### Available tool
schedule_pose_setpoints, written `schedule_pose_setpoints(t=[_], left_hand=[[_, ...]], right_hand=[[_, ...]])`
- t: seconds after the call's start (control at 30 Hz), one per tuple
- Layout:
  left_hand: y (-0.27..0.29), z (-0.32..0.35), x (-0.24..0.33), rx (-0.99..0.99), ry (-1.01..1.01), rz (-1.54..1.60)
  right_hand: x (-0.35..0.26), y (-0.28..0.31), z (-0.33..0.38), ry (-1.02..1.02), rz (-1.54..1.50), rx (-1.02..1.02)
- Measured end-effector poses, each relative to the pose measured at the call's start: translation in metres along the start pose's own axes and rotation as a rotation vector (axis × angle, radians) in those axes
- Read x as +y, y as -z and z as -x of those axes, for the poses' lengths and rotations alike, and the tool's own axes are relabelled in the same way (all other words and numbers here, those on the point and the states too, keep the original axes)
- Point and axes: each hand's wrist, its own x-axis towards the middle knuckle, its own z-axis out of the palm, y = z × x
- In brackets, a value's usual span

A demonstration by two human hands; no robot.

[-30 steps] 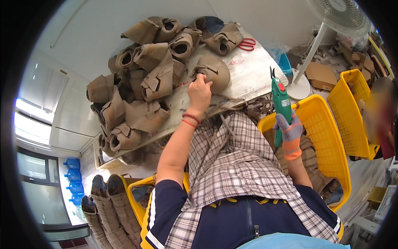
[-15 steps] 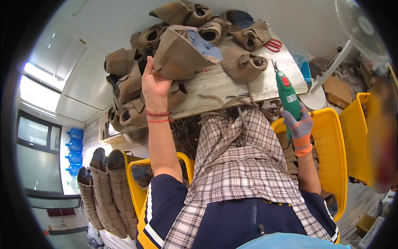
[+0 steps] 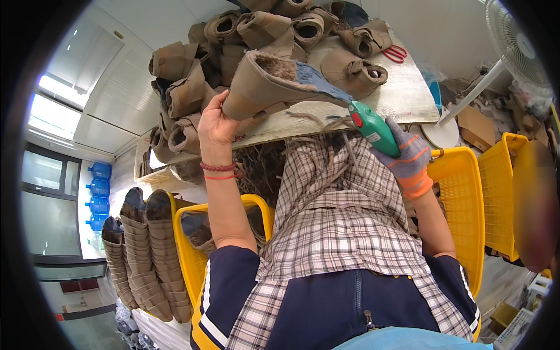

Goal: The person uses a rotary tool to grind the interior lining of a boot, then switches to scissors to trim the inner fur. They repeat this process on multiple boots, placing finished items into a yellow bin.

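My left hand [image 3: 214, 119] grips the heel end of a tan boot [image 3: 274, 84] with a fleece lining and a blue sole, held up over the table's front edge. My right hand [image 3: 408, 157], in a grey and orange glove, holds a green electric hand tool [image 3: 373, 127] whose tip points at the boot's sole end. A heap of similar tan boots [image 3: 192, 87] covers the white table [image 3: 402, 96] behind it. A checked apron [image 3: 338, 227] lies over my lap.
Red scissors [image 3: 395, 53] lie at the table's far right. Yellow plastic baskets [image 3: 461, 204] stand to my right and another [image 3: 192, 256] to my left. Stacked tan boot shafts [image 3: 143, 251] stand at lower left. A white fan [image 3: 513, 41] stands at upper right. Blue water bottles [image 3: 96, 192] stand far left.
My left hand has pulled one boot off the heap and brought it toward me. My right hand has moved the green tool left and up to the boot's sole end.
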Motion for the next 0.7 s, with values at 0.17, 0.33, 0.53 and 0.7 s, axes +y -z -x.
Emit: schedule_pose_setpoints(t=[0.17,0.33,0.53,0.7], left_hand=[[0.011,-0.001,-0.005,0.031,0.027,0.002],[0.014,-0.004,-0.018,0.043,0.022,-0.025],[0.016,-0.009,-0.035,0.046,0.034,-0.031],[0.01,-0.008,-0.058,0.015,-0.011,-0.012]], right_hand=[[0.001,-0.003,0.006,0.031,0.003,-0.018],[0.001,-0.004,0.005,0.071,0.012,-0.031],[-0.003,-0.002,0.0,0.101,-0.029,0.003],[-0.006,-0.001,-0.001,0.132,-0.064,0.053]])
